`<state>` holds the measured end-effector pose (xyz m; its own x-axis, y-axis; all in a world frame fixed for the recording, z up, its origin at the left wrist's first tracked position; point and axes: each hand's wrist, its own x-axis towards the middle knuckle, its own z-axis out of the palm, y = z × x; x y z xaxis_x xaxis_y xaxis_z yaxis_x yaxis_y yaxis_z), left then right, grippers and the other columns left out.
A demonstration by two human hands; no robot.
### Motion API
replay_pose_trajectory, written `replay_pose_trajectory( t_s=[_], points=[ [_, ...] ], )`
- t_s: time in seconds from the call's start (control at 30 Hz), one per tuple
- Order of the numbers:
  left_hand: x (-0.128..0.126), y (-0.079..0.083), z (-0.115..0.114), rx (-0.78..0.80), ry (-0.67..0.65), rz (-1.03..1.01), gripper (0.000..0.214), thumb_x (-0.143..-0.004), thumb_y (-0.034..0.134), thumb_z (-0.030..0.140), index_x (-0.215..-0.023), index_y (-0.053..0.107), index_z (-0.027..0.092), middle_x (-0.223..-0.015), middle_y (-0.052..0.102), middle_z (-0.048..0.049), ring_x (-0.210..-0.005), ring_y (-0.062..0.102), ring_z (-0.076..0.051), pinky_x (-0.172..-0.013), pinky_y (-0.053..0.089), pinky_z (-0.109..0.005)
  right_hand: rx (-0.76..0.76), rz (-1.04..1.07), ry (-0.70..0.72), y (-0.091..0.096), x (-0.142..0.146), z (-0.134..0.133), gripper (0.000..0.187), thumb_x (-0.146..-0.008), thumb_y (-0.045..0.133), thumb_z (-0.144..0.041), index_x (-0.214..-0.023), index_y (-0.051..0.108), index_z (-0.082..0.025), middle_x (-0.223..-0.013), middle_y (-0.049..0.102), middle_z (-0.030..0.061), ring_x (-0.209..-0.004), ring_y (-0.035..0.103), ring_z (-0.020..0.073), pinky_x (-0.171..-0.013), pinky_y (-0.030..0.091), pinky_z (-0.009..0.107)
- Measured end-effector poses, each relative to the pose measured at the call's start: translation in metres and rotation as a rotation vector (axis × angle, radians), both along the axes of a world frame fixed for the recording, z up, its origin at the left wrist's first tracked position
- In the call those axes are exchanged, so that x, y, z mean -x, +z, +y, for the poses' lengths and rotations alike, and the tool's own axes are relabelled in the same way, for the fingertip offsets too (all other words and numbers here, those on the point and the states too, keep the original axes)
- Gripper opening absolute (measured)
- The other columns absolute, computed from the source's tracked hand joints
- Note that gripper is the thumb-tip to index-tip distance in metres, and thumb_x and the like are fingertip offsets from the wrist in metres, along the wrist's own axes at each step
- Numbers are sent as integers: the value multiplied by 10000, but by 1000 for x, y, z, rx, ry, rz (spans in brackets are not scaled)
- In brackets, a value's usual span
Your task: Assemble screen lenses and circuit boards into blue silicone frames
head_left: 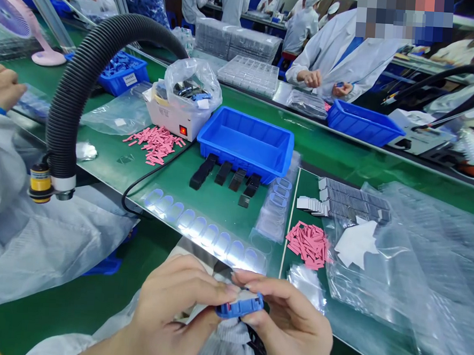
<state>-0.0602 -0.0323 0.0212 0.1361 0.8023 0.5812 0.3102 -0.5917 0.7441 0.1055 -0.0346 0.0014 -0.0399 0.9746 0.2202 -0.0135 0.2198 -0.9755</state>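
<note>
**Blue part (240,306) pinched two-handed, just off the near edge of the surface (219,207)**

Left hand (175,302): thumb and fingers clamped on one end of the part. Right hand (296,326): same grip on the other end. Both thumbs low, fingertips on top; probably so each end is steadied and the long side faces the eyes. A bit of red shows at its left end. Inner detail too small to tell.

Layout reads as reach-based, my guess. Film sheet (209,233) with oval pieces lies along the near edge, closest to the hands. Right pink strips (308,244) sit loose, near the right hand. Black stacks (203,173) stand in front of the blue bin (238,159), fanned, likely for easy single picking.

Edges: near edge runs diagonally, dropping to the right; film sheet is right on it. Green shows between film sheet and black stacks, enough for a hand to pass. Left side tighter: black cable (125,192) loops to the edge, black hose (67,97) hangs beyond. Plastic bags (412,263) crowd the right.
</note>
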Motion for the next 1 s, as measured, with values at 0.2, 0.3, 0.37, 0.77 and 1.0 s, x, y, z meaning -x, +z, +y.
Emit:
replay_pose_trajectory(
  t_s=[0.2,0.3,0.37,0.77,1.0],
  points=[
    [0,-1,-1,64,7,-66,179,-718,706,61,-868,677,155,-696,760,-19,-550,626,-114,-515,524,-229,-63,-35,42,-2,-2,-2,150,-770,717,-220,-916,700,-252,-893,748,34,-841,716,196,-725,600,243],
    [1,-3,-2,39,18,-47,156,-738,692,73,-870,663,153,-720,764,-21,-575,632,-117,-531,516,-237,-51,-77,115,-3,-6,-3,142,-842,636,-239,-971,681,-276,-940,740,19,-890,703,170,-738,589,223],
    [0,-5,-4,35,22,-40,140,-747,692,77,-862,656,148,-734,763,-20,-592,638,-112,-548,515,-233,-51,-86,109,-3,-7,-4,128,-865,608,-248,-971,676,-274,-941,737,21,-890,700,162,-749,585,223],
    [5,-6,-7,167,-14,-115,139,-829,639,317,-844,662,181,-656,712,-13,-614,598,-117,-566,522,-218,-132,-32,81,2,6,1,95,-843,656,-259,-928,698,-261,-875,746,-2,-792,708,135,-736,590,208],
    [2,-8,-8,198,37,-201,158,-854,605,337,-808,670,201,-614,704,3,-569,551,-109,-537,476,-228,-160,-89,124,0,3,4,142,-853,643,-273,-981,702,-289,-918,748,-3,-848,711,136,-775,580,191]
  ],
)
